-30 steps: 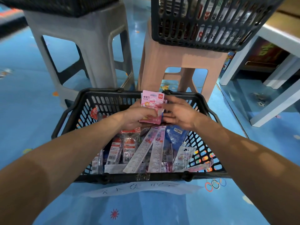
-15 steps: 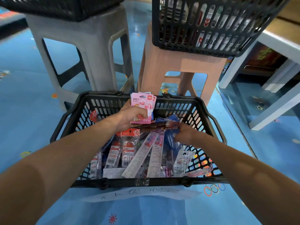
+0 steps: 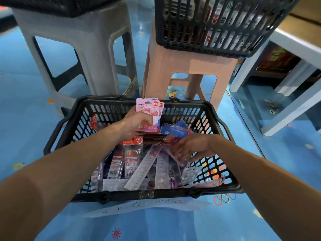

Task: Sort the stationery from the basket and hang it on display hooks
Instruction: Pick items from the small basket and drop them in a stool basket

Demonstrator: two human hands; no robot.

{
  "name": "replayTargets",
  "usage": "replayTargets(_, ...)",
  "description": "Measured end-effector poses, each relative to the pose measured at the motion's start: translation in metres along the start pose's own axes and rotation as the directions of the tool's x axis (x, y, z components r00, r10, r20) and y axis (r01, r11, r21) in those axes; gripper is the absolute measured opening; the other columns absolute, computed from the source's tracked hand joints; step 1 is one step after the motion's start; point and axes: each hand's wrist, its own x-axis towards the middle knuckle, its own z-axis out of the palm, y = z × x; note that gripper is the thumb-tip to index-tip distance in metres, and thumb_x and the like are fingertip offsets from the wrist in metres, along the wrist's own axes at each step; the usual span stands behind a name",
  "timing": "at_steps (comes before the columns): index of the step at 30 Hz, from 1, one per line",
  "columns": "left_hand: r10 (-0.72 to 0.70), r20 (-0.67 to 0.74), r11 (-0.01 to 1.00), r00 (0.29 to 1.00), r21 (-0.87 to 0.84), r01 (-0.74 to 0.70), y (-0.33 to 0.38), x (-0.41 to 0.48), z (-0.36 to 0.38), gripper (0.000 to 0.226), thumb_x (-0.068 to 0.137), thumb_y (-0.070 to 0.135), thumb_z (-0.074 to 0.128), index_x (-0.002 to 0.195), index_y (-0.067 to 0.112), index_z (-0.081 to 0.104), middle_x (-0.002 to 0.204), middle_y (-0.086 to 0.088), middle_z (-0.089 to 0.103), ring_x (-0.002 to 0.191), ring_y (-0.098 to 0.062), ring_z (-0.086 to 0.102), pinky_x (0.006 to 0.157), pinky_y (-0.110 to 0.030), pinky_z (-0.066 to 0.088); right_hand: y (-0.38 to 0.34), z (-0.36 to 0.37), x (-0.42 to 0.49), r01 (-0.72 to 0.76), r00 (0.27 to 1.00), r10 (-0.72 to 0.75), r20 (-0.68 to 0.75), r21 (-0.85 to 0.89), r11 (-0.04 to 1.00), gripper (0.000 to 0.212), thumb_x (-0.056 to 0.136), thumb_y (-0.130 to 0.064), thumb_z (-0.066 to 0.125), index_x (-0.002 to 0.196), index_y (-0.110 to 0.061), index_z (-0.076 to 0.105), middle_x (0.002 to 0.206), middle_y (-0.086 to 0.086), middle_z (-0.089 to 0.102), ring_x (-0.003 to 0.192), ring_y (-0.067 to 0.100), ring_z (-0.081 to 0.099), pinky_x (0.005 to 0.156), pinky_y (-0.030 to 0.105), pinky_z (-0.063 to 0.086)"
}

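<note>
A black plastic basket [image 3: 175,192] sits on the blue floor, full of packaged stationery. My left hand [image 3: 137,125] grips a stack of pink pencil-sharpener packs [image 3: 149,108], held upright over the basket's far side. My right hand [image 3: 192,147] is down among the packs on the right, fingers spread and bent over clear and pink packets; I cannot tell whether it holds one. White rulers [image 3: 147,168], red-topped packets [image 3: 132,158] and a blue pack [image 3: 175,130] lie in the basket.
A grey stool [image 3: 74,47] and a pink stool [image 3: 184,66] stand just behind the basket. Each bears a black basket; the one on the pink stool [image 3: 217,28] holds packaged goods. A white shelf frame [image 3: 286,94] stands at right. A handwritten paper label [image 3: 147,205] hangs from the near rim.
My right hand left the pink packs and dropped into the right side of the basket. My left hand keeps the pink stack, shifted slightly left and up.
</note>
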Motion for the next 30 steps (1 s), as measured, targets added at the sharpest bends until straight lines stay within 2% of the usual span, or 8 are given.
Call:
replayTargets(4, 0.005, 0.02, 1.0, 1.0, 0.03, -0.005, -0.002, 0.0, 0.002, 0.059, 0.052, -0.004, 0.065, 0.111, 0.001, 0.065, 0.082, -0.008, 0.073, 0.08, -0.027, 0.071, 0.067, -0.034, 0.059, 0.0, -0.014, 0.004, 0.139, 0.95, -0.08, -0.301, 0.179, 0.974, 0.04, 0.099, 0.009, 0.037, 0.119, -0.008, 0.068, 0.119, 0.011, 0.073, 0.093, 0.02, 0.076, 0.08, 0.035, 0.059)
replayTargets(8, -0.004, 0.023, 0.999, 1.0, 0.039, 0.003, -0.004, 0.001, 0.002, 0.044, 0.05, -0.002, 0.065, 0.092, 0.008, 0.062, 0.068, -0.003, 0.068, 0.069, -0.024, 0.067, 0.062, -0.031, 0.055, 0.003, -0.018, 0.017, 0.136, 0.866, -0.084, -0.493, 0.07, 0.988, 0.042, 0.095, 0.01, 0.036, 0.107, -0.007, 0.073, 0.099, 0.018, 0.071, 0.069, 0.021, 0.067, 0.05, 0.023, 0.05)
replayTargets(13, -0.008, 0.054, 0.999, 0.999, 0.049, 0.006, -0.008, 0.005, 0.002, 0.055, 0.047, -0.002, 0.065, 0.102, 0.004, 0.061, 0.073, -0.008, 0.069, 0.073, -0.027, 0.07, 0.067, -0.036, 0.056, 0.016, -0.004, 0.025, -0.187, 0.939, 0.021, -0.343, -0.459, 0.869, 0.03, 0.1, -0.004, 0.048, 0.124, -0.003, 0.066, 0.112, 0.011, 0.068, 0.088, 0.025, 0.074, 0.077, 0.031, 0.061)
replayTargets(16, -0.011, 0.066, 0.998, 0.998, 0.059, 0.007, -0.01, 0.009, 0.001, 0.063, 0.047, -0.002, 0.067, 0.11, 0.002, 0.063, 0.084, -0.012, 0.072, 0.084, -0.032, 0.072, 0.076, -0.042, 0.058, 0.017, 0.004, 0.028, -0.299, 0.939, 0.141, -0.314, -0.542, 0.785, 0.04, 0.102, -0.004, 0.048, 0.141, -0.004, 0.052, 0.131, 0.018, 0.058, 0.07, 0.02, 0.073, 0.076, 0.034, 0.064)
replayTargets(20, 0.016, 0.075, 0.997, 0.997, 0.07, -0.021, -0.012, 0.007, 0.001, 0.052, 0.049, -0.003, 0.067, 0.1, 0.007, 0.066, 0.081, -0.009, 0.073, 0.089, -0.032, 0.071, 0.084, -0.045, 0.057, 0.011, 0.004, 0.029, -0.366, 0.917, 0.177, -0.358, -0.574, 0.733, 0.04, 0.105, -0.008, 0.045, 0.144, 0.002, 0.044, 0.092, 0.011, 0.056, 0.062, 0.016, 0.067, 0.063, 0.026, 0.059)
replayTargets(24, 0.031, 0.089, 0.996, 0.996, 0.078, -0.037, -0.009, 0.003, 0.001, 0.044, 0.05, -0.003, 0.065, 0.092, 0.009, 0.066, 0.077, -0.006, 0.073, 0.083, -0.029, 0.071, 0.079, -0.042, 0.057, 0.008, 0.008, 0.02, -0.428, 0.902, 0.346, -0.257, -0.436, 0.792, 0.047, 0.107, -0.006, 0.037, 0.152, -0.001, 0.027, 0.132, 0.024, 0.056, 0.066, 0.02, 0.071, 0.043, 0.019, 0.045)
replayTargets(26, 0.03, 0.086, 0.996, 0.996, 0.075, -0.037, -0.008, 0.002, 0.0, 0.048, 0.05, -0.003, 0.066, 0.097, 0.007, 0.066, 0.08, -0.008, 0.074, 0.085, -0.029, 0.072, 0.08, -0.044, 0.058, 0.009, 0.007, 0.02, -0.392, 0.914, 0.316, -0.253, -0.355, 0.849, 0.041, 0.104, -0.001, 0.039, 0.145, -0.002, 0.038, 0.139, 0.024, 0.055, 0.064, 0.019, 0.072, 0.042, 0.017, 0.041)
replayTargets(30, 0.019, 0.084, 0.997, 0.996, 0.076, -0.025, -0.005, -0.001, 0.0, 0.053, 0.049, -0.002, 0.066, 0.101, 0.007, 0.06, 0.074, -0.004, 0.072, 0.079, -0.026, 0.071, 0.072, -0.037, 0.056, 0.002, -0.008, 0.019, -0.294, 0.86, 0.089, -0.502, -0.346, 0.891, 0.011, 0.086, -0.016, 0.074, 0.092, -0.007, 0.071, 0.074, 0.001, 0.075, 0.059, 0.013, 0.073, 0.059, 0.024, 0.057)
